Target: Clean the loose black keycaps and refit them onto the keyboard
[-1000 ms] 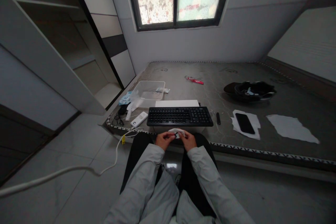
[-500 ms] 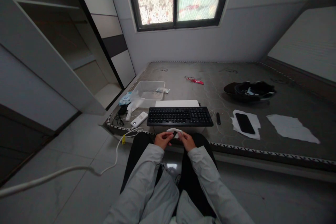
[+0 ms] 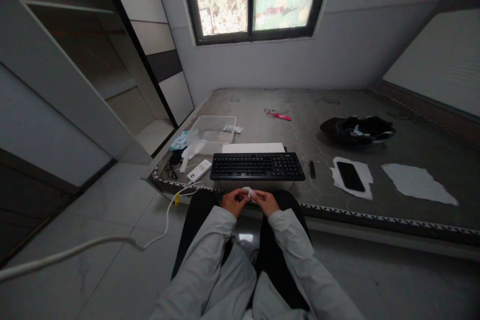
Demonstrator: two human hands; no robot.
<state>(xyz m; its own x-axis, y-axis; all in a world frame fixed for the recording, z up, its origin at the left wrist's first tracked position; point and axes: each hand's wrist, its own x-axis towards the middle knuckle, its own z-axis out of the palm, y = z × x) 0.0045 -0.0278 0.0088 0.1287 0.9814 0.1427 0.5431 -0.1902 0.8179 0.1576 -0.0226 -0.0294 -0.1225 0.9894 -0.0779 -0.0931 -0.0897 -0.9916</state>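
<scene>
My left hand [image 3: 234, 202] and my right hand [image 3: 267, 202] meet over my lap, just in front of the keyboard. Both are closed, fingertips pinching a small white tissue [image 3: 248, 191] between them. The small black piece seen in the tissue a moment earlier is hidden now by the fingers and the folds. The black keyboard [image 3: 258, 166] lies just beyond my hands, raised on something pale, with a white box [image 3: 253, 148] behind it. A short black stick-like object [image 3: 312, 169] rests right of the keyboard.
A grey mattress [image 3: 300, 135] carries a clear plastic bin [image 3: 215, 130], a white power bank-like device [image 3: 199, 171] with a cable, a red packet [image 3: 279, 115], a black cap [image 3: 356, 131], a phone [image 3: 350, 176] on white paper, and another white sheet [image 3: 418, 183].
My fingers have drawn closer together and the tissue is folded over, so the small black piece no longer shows. The other things have stayed in place.
</scene>
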